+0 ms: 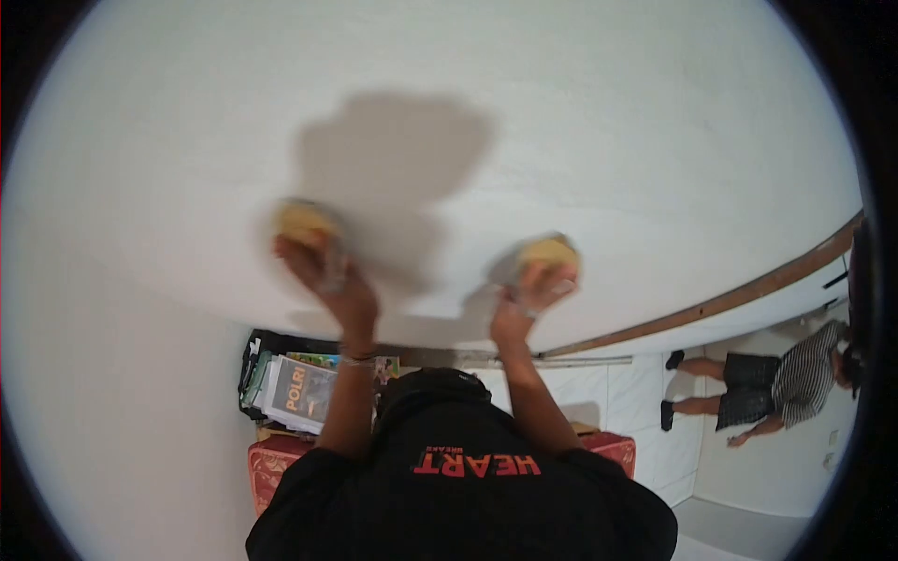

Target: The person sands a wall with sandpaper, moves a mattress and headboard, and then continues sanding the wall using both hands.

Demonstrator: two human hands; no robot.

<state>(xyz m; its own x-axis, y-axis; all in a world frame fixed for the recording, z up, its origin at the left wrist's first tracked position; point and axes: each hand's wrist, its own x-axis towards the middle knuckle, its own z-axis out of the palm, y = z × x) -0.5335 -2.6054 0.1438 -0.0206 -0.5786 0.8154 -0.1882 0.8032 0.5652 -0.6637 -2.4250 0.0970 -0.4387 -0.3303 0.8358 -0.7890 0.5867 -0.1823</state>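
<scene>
A large white wall (599, 140) fills the upper view. On its lower left part my left hand (327, 276) presses a round yellowish pad (306, 222), both blurred, with the fingers closed round it. To the right, my right hand (531, 294) holds another yellowish pad (550, 251) against the same surface. Each pad seems to have a strap or band over the hand, too blurred to make out. Dark shadows of the arms and head fall on the wall above and between the hands.
Below on the left is a dark box (251, 374) of books and papers, beside red patterned furniture (273, 460). At right, a person (795, 379) in a striped shirt and dark shorts stands on the tiled floor (636, 397). A brown wooden edge (739, 297) borders the wall.
</scene>
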